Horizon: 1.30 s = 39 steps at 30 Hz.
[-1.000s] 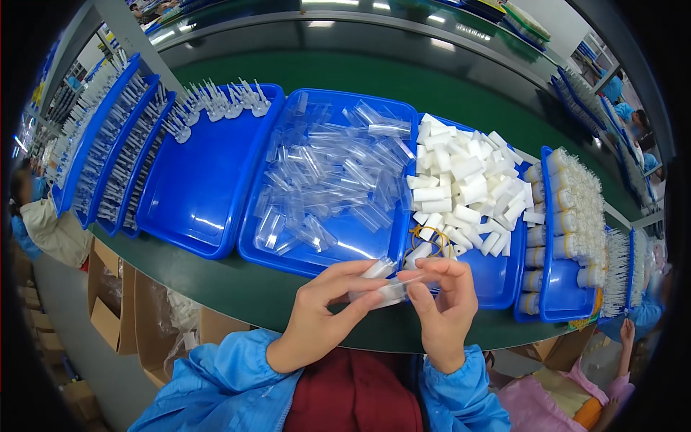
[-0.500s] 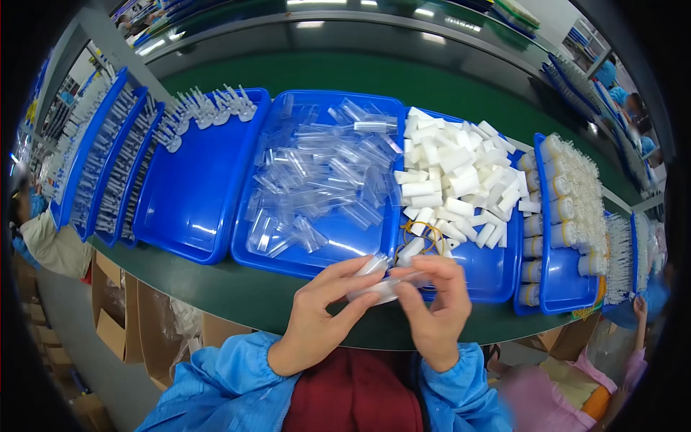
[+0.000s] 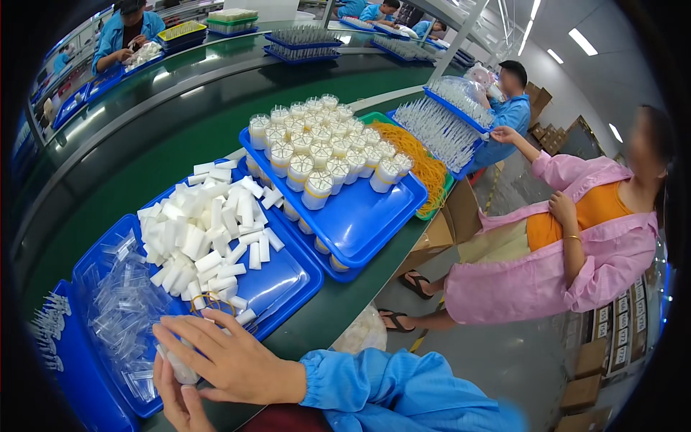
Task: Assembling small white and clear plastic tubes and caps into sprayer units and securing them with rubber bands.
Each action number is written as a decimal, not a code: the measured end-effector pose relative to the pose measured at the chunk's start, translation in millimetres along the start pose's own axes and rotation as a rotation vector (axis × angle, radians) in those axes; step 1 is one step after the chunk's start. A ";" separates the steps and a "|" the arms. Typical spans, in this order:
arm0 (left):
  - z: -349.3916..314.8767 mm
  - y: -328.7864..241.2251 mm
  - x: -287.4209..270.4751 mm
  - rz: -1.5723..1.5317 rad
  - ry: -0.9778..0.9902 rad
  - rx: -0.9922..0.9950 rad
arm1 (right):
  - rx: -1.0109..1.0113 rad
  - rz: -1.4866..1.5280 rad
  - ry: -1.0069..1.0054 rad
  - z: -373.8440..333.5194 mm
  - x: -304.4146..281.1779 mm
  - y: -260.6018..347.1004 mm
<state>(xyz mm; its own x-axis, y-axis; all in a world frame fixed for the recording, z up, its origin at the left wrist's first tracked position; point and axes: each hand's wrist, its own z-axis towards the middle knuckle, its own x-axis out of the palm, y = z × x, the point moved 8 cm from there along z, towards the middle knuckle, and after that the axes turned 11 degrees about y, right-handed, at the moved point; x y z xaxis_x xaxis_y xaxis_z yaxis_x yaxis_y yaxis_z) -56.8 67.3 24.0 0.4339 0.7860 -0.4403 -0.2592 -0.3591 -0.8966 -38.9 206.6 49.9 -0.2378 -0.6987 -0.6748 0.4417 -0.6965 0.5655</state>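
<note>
Both hands meet at the desk's (image 3: 338, 302) near edge. The right hand (image 3: 230, 356) curls over a small white foam cylinder (image 3: 181, 371), pinching it against the left hand (image 3: 180, 403), whose fingers close under it. Just beyond, a glossy blue tray (image 3: 288, 277) holds matte white foam blocks (image 3: 201, 234); beside it lie clear plastic tubes (image 3: 122, 302). Banded cups (image 3: 317, 155) fill the next tray.

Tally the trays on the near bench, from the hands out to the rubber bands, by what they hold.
Blue tray of clear plastic tubes: 1
Blue tray of white foam blocks: 1
Blue trays of banded white bundles: 2, apparently stacked
Green tray of orange rubber bands: 1
Total: 5
</note>
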 end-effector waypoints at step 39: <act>-42.3 61.8 56.6 -1.041 0.535 -0.556 | -0.075 0.274 0.516 -17.8 34.2 10.9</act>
<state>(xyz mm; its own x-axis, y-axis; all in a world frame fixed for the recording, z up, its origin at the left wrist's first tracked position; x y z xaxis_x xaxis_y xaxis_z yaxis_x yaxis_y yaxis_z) -11.8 68.3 -58.4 0.5362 0.5696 0.6229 0.7414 0.0349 -0.6701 -26.8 178.0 24.5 0.3367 -0.6687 -0.6630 0.4921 -0.4753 0.7293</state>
